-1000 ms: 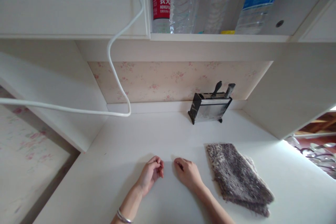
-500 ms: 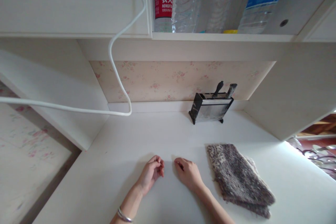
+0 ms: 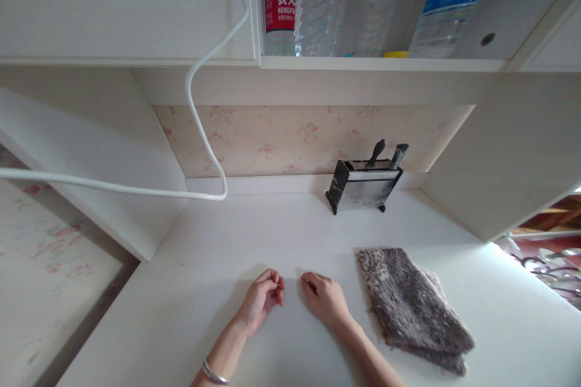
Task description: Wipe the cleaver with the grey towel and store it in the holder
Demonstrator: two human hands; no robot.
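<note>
My left hand rests on its side on the white countertop, fingers loosely curled in and nothing visible in them. A silver bangle circles that wrist. A short gap away, my right hand lies palm down in a loose fist, and I see nothing in it. Right of it is a folded grey-brown cloth with a mottled pattern, not touched by either hand. Farther back, near the wall, stands a black and silver knife block with two dark handles sticking up.
A white cable hangs in front of the cabinet and runs off left. Several plastic bottles stand on the open shelf overhead. White side panels flank the counter. Some clutter shows beyond the right edge.
</note>
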